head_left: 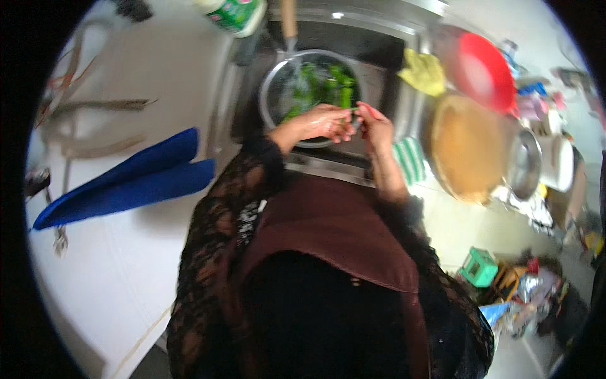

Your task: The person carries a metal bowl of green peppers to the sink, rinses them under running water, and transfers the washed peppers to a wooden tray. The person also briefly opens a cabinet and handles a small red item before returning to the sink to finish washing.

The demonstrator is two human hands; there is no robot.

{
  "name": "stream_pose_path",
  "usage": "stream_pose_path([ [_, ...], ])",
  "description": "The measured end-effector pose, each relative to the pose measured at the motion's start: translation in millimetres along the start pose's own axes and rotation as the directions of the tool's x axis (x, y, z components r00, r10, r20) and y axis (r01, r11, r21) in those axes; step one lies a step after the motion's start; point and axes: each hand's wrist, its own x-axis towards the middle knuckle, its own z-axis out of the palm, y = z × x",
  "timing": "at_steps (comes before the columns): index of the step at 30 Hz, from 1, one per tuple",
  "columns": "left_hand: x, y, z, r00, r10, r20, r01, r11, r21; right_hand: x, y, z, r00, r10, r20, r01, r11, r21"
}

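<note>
A metal pan (266, 97) with a wooden handle (288, 19) stands in the sink, holding water and green vegetable pieces (347, 90). Over its near right rim, my left hand (329, 123) and my right hand (375, 124) meet with their fingertips close together. A thin green piece (353, 109) is pinched between them. Both hands look wet. What my curled left fingers hide cannot be seen.
Right of the sink lie a yellow cloth (423, 72), a green-striped cloth (409, 160), a red basin (487, 71), a round wooden board (468, 147) and a metal bowl (524, 163). On the left are a blue cloth (132, 177) and a green-labelled container (236, 16).
</note>
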Motion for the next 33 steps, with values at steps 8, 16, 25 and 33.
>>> stream_pose_path([
  [8, 12.9, 6.4, 30.4, 0.978, 0.063, -0.198, -0.011, 0.967, 0.255, -24.8, -34.1, -38.4, 0.997, -0.064, -0.032, 0.063, 0.997, -0.039],
  [16, -7.6, -47.7, -24.2, 0.849, 0.234, -0.473, 0.011, 0.888, 0.459, -56.1, -78.7, -109.9, 0.922, -0.31, -0.232, 0.318, 0.948, -0.006],
  [25, -82.4, -107.2, -44.6, 0.739, 0.582, -0.339, 0.189, 0.304, 0.934, -62.0, -148.9, -236.6, 0.554, -0.704, -0.444, 0.163, 0.614, -0.772],
  [33, -74.5, -101.2, -38.4, 0.412, 0.53, -0.741, -0.473, 0.82, 0.324, -50.0, -153.0, -295.4, 0.586, -0.762, -0.276, 0.371, 0.555, -0.745],
])
